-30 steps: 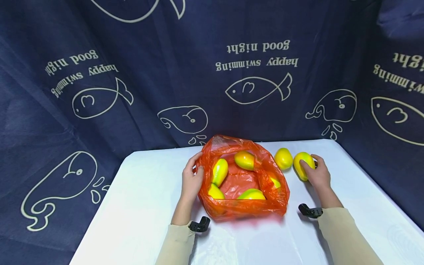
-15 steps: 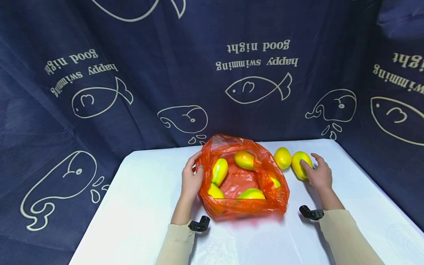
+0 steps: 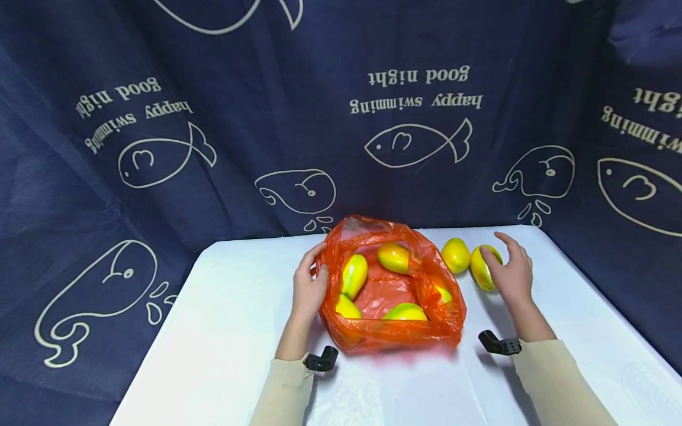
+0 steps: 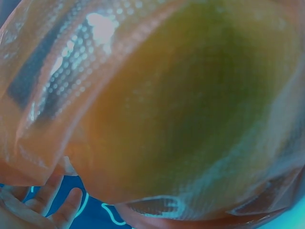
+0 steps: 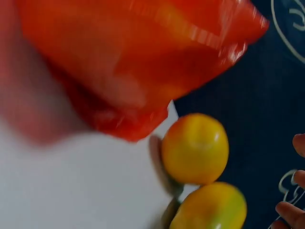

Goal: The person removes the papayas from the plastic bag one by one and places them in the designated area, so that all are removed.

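Two hands at a red plastic bag [image 3: 410, 337] on a white table [image 3: 229, 307]. The left hand [image 3: 307, 293] rests against the bag's side, thumb and fingers parted with a gap between them; no firm hold on the plastic shows. Immediately to the right of this hand, inside the bag, lie an upright yellow fruit [image 3: 354, 276] and, below it, a partly hidden fruit [image 3: 348, 307]. Farther right within the bag are an orange-tinged fruit [image 3: 393, 257], a green-topped fruit [image 3: 406, 312] and a fruit veiled by the plastic [image 3: 442, 293].

The right hand [image 3: 514, 275] is released, its fingers spread. Its thumb overlaps the near loose fruit [image 3: 481, 269] in the head view; whether they touch cannot be told. The far loose fruit [image 3: 455, 255] lies just beyond, on the side away from this hand, beside the bag. Behind both hands hangs dark blue cloth [image 3: 298, 139] with white fish outlines.
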Available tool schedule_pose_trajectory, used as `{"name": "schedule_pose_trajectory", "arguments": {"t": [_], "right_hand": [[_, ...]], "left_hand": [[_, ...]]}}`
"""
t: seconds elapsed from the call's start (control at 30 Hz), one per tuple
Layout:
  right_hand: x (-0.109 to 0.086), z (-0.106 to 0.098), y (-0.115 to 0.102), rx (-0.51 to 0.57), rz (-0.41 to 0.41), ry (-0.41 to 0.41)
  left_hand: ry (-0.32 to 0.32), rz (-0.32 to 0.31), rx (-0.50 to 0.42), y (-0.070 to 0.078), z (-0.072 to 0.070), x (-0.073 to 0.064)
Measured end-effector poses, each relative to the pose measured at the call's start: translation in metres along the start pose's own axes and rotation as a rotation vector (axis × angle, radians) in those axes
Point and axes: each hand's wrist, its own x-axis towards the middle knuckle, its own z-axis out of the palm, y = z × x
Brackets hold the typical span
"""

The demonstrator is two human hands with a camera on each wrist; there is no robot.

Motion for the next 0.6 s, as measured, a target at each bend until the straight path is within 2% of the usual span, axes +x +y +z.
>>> {"name": "schedule_pose_trajectory", "arguments": {"t": [0.23,0.6], "right_hand": [[-0.011,0.001,-0.028,0.029,-0.138,0.036],[-0.035,0.011,-0.069,0.102,-0.341,0.009]], "left_hand": [[-0.003,-0.006,0.014,0.002,-0.001,-0.001],[0.001,-0.010,-0.012,-0.001,0.001,0.000]]}}
